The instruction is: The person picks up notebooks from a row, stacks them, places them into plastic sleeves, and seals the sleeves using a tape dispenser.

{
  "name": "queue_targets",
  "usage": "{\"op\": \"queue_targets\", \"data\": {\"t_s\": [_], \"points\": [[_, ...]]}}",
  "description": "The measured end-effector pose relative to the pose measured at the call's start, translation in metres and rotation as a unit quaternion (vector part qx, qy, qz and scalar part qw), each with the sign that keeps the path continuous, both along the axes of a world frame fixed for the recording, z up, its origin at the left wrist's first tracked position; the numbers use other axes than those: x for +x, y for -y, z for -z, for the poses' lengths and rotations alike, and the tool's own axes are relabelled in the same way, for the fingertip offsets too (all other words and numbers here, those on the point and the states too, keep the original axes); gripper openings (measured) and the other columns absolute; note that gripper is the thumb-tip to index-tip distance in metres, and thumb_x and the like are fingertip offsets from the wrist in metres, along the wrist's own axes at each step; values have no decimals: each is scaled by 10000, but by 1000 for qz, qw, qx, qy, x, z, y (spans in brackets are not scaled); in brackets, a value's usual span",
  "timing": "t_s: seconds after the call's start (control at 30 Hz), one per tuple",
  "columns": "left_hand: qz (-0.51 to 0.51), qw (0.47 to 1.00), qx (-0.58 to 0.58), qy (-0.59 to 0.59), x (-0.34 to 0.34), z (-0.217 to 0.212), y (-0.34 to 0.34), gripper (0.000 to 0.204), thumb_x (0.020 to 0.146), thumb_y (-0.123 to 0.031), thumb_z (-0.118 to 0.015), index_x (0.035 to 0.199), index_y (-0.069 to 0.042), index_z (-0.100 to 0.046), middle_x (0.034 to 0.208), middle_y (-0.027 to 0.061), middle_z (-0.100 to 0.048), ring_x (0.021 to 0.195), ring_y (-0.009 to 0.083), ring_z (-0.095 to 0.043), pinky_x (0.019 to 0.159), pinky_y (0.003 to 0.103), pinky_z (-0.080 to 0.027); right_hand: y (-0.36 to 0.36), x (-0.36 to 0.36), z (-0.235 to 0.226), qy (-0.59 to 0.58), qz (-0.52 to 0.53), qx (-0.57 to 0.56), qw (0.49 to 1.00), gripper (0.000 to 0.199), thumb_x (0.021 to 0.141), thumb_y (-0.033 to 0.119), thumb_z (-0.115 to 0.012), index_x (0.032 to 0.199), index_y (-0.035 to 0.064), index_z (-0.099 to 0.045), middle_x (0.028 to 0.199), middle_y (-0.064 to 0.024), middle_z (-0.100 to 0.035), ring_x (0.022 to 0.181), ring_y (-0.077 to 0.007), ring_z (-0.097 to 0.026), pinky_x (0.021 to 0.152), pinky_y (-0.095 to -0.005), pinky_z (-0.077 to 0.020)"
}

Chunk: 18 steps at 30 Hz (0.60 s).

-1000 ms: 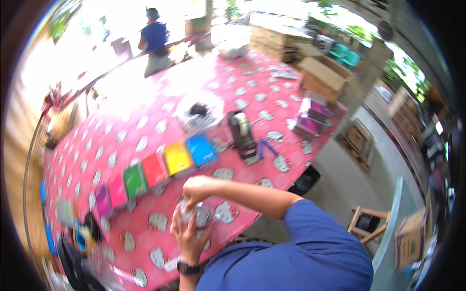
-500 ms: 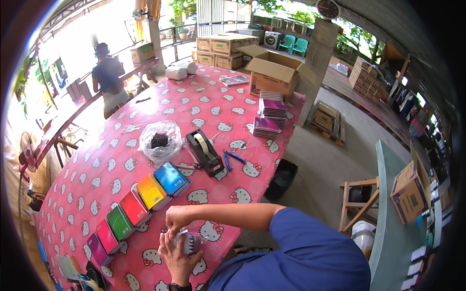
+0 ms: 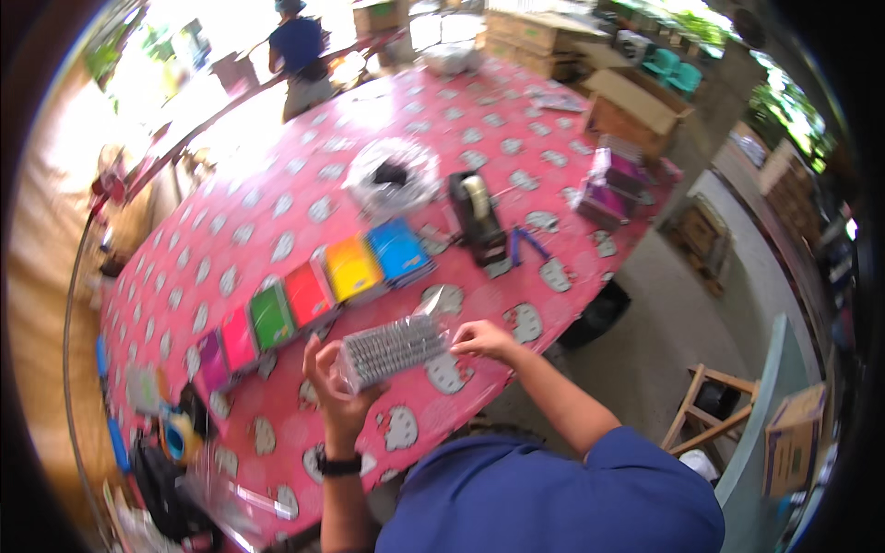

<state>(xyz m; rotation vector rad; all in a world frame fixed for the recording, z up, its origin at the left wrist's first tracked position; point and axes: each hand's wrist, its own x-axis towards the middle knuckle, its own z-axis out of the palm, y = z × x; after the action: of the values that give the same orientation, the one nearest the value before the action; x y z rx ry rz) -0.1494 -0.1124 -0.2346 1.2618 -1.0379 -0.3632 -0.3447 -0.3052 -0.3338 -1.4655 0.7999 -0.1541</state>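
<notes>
A stack of spiral notebooks (image 3: 395,352) in clear plastic is held over the pink table, its wire bindings facing up. My left hand (image 3: 339,392), with a black band at the wrist, grips the left end between thumb and fingers. At the other end my right hand (image 3: 484,341) pinches the plastic wrap. Just beyond lies a slanting row of notebook piles: purple (image 3: 213,359), pink (image 3: 240,338), green (image 3: 271,315), red (image 3: 309,292), yellow (image 3: 354,267) and blue (image 3: 398,251).
Behind the row stand a black tape dispenser (image 3: 479,221), blue-handled pliers (image 3: 527,243) and a clear bag with black contents (image 3: 392,175). Purple notebook stacks (image 3: 610,192) sit near an open carton (image 3: 636,111). Clear plastic (image 3: 241,502) lies at lower left. Another person (image 3: 297,55) stands far off.
The wrapped notebooks have been lifted and turned, showing their bindings. My right hand has moved from beside my left hand to the pack's right end. The view has shifted.
</notes>
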Motion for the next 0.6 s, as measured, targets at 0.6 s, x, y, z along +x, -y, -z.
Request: {"op": "queue_targets", "data": {"t_s": [0.6], "points": [[23, 961, 275, 17, 10, -22, 2, 558, 781, -261, -701, 1255, -65, -481, 1082, 100, -607, 1008, 167, -559, 877, 329, -442, -38, 67, -143, -2, -143, -414, 899, 226, 753, 107, -683, 964, 34, -645, 891, -73, -635, 804, -146, -607, 720, -317, -491]]}}
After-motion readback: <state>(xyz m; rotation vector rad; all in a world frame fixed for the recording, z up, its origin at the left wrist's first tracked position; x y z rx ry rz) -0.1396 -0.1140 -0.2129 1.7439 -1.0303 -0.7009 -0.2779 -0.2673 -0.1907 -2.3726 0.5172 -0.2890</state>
